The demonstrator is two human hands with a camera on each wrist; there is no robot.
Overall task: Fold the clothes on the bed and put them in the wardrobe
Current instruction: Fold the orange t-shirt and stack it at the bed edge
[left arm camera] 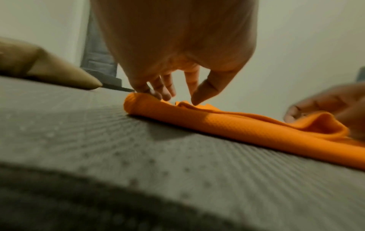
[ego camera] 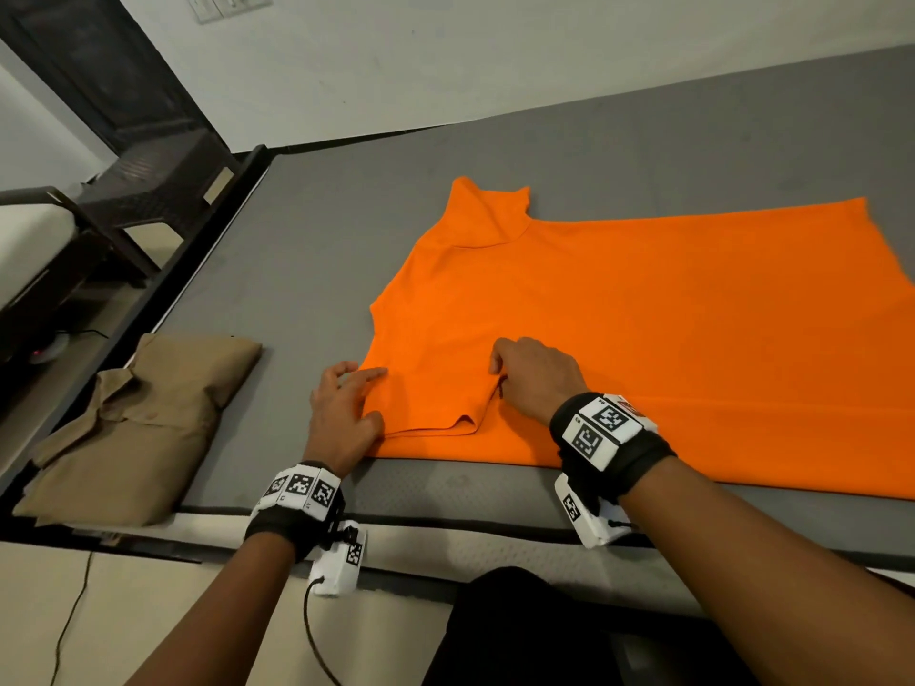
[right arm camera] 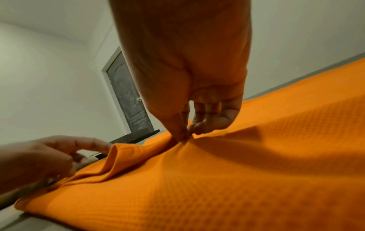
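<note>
Two hands are set on one orange shirt, with one folded khaki shirt lying beside it.

A small fold of cloth is pinched between the thumb and curled fingers of the right hand at the sleeve's inner end; the sleeve's outer edge is pressed down by the left hand, whose fingers are spread and only slightly bent, with the thumb tip on the fabric. The orange shirt is spread flat on the grey bed, collar towards the far wall, its short sleeve folded in between the two hands. Its right side is cut off by the frame edge. The folded khaki shirt is seen near the bed's left corner, well apart from the hands. Both wrist views are blurred, so the left fingertips are hard to make out.
</note>
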